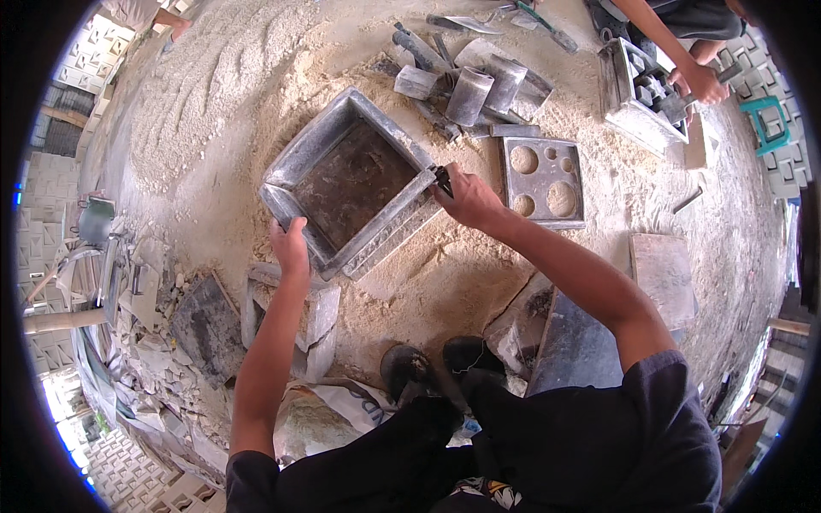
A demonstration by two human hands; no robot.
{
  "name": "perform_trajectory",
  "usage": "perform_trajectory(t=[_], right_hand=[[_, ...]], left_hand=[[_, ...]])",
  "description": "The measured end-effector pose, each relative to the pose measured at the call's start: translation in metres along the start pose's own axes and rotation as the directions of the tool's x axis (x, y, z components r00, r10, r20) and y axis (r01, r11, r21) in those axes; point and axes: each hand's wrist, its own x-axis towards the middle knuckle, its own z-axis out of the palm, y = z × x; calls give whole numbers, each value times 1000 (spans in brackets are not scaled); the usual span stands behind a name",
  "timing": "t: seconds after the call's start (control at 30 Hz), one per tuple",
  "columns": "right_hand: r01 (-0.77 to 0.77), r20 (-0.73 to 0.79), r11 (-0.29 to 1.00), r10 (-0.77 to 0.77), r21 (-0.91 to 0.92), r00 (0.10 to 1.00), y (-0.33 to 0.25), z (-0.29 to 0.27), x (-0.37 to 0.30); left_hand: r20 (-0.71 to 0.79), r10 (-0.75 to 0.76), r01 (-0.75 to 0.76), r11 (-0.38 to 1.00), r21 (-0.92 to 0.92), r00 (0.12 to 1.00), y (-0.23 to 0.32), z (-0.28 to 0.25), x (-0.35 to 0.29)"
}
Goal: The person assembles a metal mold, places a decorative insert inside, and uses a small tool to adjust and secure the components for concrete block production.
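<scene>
The scuffed grey box looks brown inside.

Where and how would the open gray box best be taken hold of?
Probably two-handed from the person's near side: left hand on the near-left wall, right hand around the right corner, as they are placed now. The box is broad and open-topped, with raised walls to grip and no obvious central handle, so a spread hold should balance better.
</scene>
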Motion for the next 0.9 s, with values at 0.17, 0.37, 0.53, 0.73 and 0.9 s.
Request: perform_trajectory(t=[0.17,0.37,0.53,0.73,0.9], right_hand=[[125,1,991,-125,-37,992,4,-8,-10],[143,-150,989,-145,-23,978,10,-37,6],[74,-181,937,-11,342,983,12,-62,53],[104,23,929,-120,355,993,-30,-43,73],[119,39,946,-138,302,990,-45,-27,67]], left_hand=[[-5,-68,68,986,151,998,6,0,-2],[61,-9,-11,950,313,998,6,-9,-14],[121,-14,-35,920,390,993,8,6,-38],[90,-75,37,931,363,993,9,1,-45],[100,6,-46,915,401,995,5,-3,-46]])
